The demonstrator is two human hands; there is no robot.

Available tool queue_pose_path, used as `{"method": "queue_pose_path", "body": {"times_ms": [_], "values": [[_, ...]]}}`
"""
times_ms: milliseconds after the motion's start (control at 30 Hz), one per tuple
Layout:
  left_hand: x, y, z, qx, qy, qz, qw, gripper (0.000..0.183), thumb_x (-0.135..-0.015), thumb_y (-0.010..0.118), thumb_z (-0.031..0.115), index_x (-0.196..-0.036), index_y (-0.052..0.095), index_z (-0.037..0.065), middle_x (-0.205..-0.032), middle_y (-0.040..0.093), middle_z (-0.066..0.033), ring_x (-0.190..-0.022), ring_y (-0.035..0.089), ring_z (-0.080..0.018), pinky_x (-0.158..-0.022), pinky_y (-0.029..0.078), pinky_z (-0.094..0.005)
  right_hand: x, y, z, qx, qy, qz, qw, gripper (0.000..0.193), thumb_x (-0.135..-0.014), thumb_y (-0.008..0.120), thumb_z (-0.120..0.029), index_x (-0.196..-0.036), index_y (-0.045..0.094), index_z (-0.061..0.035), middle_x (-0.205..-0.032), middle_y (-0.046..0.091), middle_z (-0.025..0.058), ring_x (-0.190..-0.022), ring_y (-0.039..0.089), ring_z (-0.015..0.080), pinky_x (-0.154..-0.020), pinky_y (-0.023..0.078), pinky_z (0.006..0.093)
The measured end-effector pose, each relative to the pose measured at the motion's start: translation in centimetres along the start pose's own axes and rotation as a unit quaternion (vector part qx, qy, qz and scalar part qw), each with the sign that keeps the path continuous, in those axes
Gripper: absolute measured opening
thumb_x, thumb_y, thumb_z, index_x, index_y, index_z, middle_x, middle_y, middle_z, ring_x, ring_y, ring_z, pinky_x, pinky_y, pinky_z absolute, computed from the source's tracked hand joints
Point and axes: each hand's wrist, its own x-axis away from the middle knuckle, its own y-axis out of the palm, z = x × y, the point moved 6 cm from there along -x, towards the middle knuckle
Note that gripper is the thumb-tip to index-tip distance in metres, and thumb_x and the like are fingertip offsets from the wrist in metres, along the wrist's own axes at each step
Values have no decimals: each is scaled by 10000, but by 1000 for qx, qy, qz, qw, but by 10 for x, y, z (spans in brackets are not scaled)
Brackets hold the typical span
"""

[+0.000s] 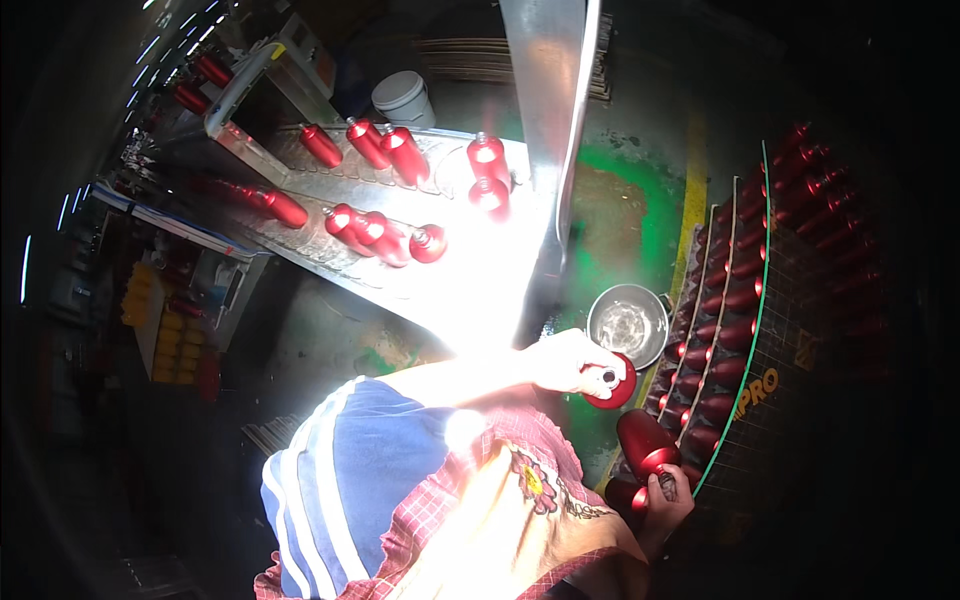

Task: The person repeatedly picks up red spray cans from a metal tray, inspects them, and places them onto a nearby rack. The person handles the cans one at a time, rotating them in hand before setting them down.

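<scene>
My left hand [572, 362] is closed around the neck of a shiny red bottle [624, 390], whose open mouth faces up. Lower down and to the right, my right hand [670, 500] grips the neck of a second red bottle [646, 440], tilted with its body pointing up and left. This second one is beside the end of a stacked rack of red bottles [740, 295]. Just beyond the left hand stands a round metal pot [628, 322] with a pale inside.
A brightly lit metal conveyor table [470, 280] carries several upright red bottles [405, 155] at the upper left. An upright metal panel [550, 90] rises at its right end. Farther back is a white lidded bucket [404, 98]. Green mesh [765, 260] borders the rack.
</scene>
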Motion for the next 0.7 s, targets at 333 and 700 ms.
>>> {"method": "queue_pose_path", "body": {"times_ms": [333,700], "values": [[156,-133,-71,18,-134,309,941,349,-799,784,155,-1125,684,80,-830,648,35,-733,515,-67,-717,465,-247,-69,185,-110,9,-163,-263,951,278,-709,787,57,-972,719,0,-863,666,-9,-682,527,15,-577,418,173],[340,-325,-175,96,-193,510,833,261,-812,767,67,-1064,702,43,-693,556,61,-595,451,-8,-516,385,-191,-96,465,-237,31,-190,-348,917,250,-751,798,-73,-987,736,-18,-862,719,40,-739,613,60,-693,518,231]]}}
